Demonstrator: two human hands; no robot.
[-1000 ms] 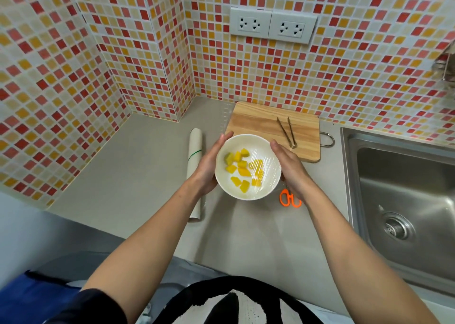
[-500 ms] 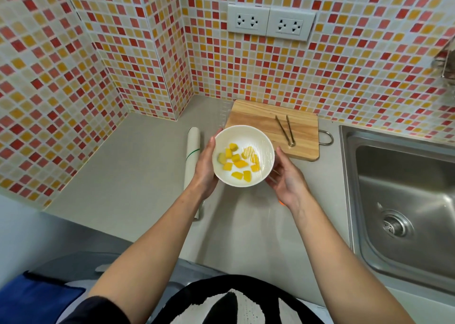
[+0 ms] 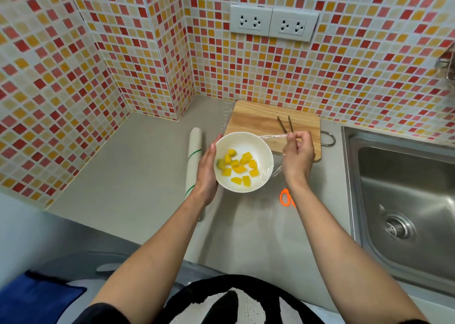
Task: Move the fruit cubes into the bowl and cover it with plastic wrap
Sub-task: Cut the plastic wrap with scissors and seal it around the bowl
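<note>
A white bowl (image 3: 264,148) holds several yellow fruit cubes (image 3: 239,166) and is held above the counter's middle. My left hand (image 3: 206,173) grips the bowl's left side. My right hand (image 3: 298,157) is to the right of the bowl, fingers pinched on the clear plastic wrap (image 3: 275,137), which stretches from the bowl's right rim out to my fingertips. The wrap also clings around the bowl's lower right side.
A plastic wrap roll (image 3: 194,158) lies left of the bowl. Behind it sits a wooden cutting board (image 3: 256,119) with metal tongs (image 3: 285,124). Orange scissors (image 3: 285,197) lie under my right forearm. A steel sink (image 3: 403,200) fills the right side.
The bowl has risen and shifted toward the cutting board. My right hand left the bowl's right side and now pulls a flap of wrap outward to the right.
</note>
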